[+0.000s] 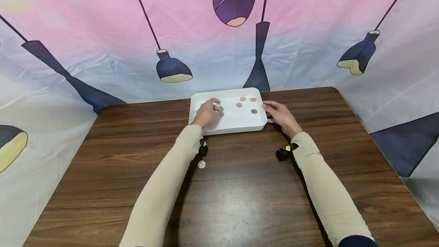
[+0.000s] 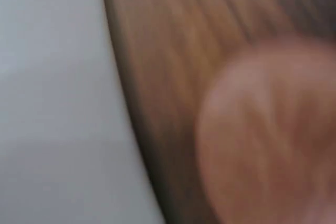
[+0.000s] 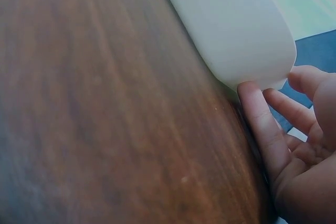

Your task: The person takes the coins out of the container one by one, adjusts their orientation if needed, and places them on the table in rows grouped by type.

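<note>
Left hand [image 1: 207,113] inside white tray [image 1: 227,128], pinching a coin [image 1: 220,108]; right hand [image 1: 281,115] with relaxed fingers against the tray's right edge; risk of coin slipping from a weak pinch, landing among four coins between the hands.

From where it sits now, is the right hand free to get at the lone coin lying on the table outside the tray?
Probably yes. The right hand rests against the white tray, holding nothing visible, and bare table separates it from the coin. The left forearm lies close beside that coin.

tray [image 1: 228,128]: smooth white plastic | table [image 1: 240,186]: glossy wood grain | coins [image 1: 254,111]: metal
</note>
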`<state>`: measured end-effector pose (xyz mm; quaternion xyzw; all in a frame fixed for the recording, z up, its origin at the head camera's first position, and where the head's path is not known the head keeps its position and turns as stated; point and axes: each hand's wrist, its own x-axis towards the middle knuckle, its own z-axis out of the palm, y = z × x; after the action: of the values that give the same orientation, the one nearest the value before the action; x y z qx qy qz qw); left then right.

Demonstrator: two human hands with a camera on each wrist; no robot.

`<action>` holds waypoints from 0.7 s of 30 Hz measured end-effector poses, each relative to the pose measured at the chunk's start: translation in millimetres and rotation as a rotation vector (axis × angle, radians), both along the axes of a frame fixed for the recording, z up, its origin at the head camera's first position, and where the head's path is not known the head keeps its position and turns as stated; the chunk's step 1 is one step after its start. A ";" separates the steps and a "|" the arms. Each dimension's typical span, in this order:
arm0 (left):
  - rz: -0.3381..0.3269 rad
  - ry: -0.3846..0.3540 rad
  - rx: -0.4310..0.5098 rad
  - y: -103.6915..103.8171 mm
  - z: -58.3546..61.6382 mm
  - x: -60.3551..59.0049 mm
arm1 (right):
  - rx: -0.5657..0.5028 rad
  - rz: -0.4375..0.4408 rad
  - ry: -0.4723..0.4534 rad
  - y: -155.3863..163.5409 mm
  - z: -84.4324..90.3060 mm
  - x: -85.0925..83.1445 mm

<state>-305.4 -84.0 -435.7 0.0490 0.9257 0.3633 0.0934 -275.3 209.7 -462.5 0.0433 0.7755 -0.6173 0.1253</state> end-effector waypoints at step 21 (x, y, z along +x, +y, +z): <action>-0.117 0.104 0.011 -22.0 16.8 9.1 | -0.013 -0.011 -0.003 -1.4 1.5 0.3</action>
<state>-296.4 -106.0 -419.0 0.1223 0.9228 0.3594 0.0658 -275.0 208.3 -461.0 0.0478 0.7710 -0.6229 0.1235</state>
